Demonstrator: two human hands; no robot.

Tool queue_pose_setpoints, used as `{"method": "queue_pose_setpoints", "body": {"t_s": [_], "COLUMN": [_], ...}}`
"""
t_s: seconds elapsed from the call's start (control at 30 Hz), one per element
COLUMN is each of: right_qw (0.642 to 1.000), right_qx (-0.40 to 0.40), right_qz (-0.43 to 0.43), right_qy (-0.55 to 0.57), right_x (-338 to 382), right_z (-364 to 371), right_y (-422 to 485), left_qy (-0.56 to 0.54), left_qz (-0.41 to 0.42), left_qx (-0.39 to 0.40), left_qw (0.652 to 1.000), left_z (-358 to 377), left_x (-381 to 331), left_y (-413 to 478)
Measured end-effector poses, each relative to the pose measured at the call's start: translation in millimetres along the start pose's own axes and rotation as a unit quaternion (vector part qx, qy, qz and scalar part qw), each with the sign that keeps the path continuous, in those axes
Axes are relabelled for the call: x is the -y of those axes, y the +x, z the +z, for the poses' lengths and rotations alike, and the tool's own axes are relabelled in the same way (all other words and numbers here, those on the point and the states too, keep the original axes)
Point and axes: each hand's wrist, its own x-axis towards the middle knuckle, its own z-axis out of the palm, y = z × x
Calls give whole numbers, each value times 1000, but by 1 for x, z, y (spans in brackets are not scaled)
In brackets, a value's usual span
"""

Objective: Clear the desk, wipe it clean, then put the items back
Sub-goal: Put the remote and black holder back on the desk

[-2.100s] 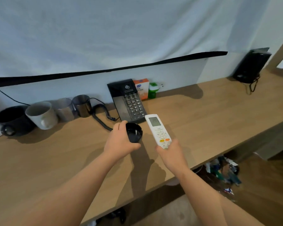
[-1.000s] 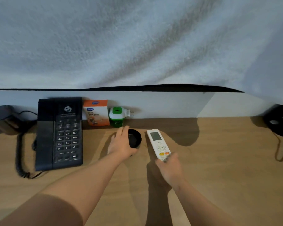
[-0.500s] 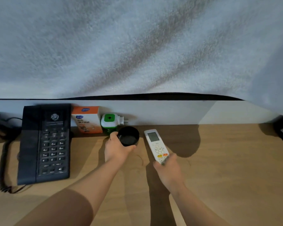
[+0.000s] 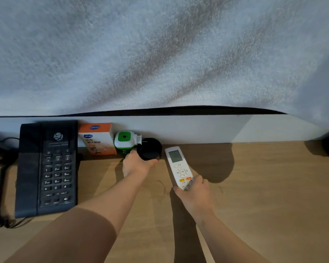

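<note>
1. Both hands have gone further toward the wall over the last two seconds. The black cup (image 4: 150,149) now stands at the back of the desk (image 4: 264,186), just beside the green-and-white plug-in device (image 4: 124,141). The remote (image 4: 179,166) lies a little to the cup's right.
2. The cup looks small, stiff and light, but its smooth wall could slip. A wrap around the side, as now, suits it best. It cannot be told whether its base already rests on the wood.
3. The remote is likely light, hard plastic. Held at its button end, the long screen end will lever down, so a grip nearer the middle would be steadier.
4. The left hand (image 4: 136,165) reaches forward on a straight arm, fingers and thumb curled round the cup's near side.
5. The right hand (image 4: 195,192) pinches the remote's lower end, thumb on top, screen end toward the wall.
6. An orange box (image 4: 97,139) and a black telephone (image 4: 46,168) stand to the left.
</note>
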Motion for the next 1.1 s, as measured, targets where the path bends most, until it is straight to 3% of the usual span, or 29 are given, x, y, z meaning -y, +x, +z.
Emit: {"method": "queue_pose_setpoints", "body": {"t_s": [0.47, 1.1], "right_qw": [1000, 999], "right_qx": [-15, 26], "right_qz": [-19, -14], "right_qy": [-18, -29], "right_x": [12, 39], "right_z": [-2, 10], "right_y": [3, 7], "left_qy": [-63, 26], "left_qz": [31, 99], "left_qx": [45, 59], "left_qw": [997, 993], "left_z": [-10, -20], "left_x": [24, 32], "left_y": [-13, -18]}}
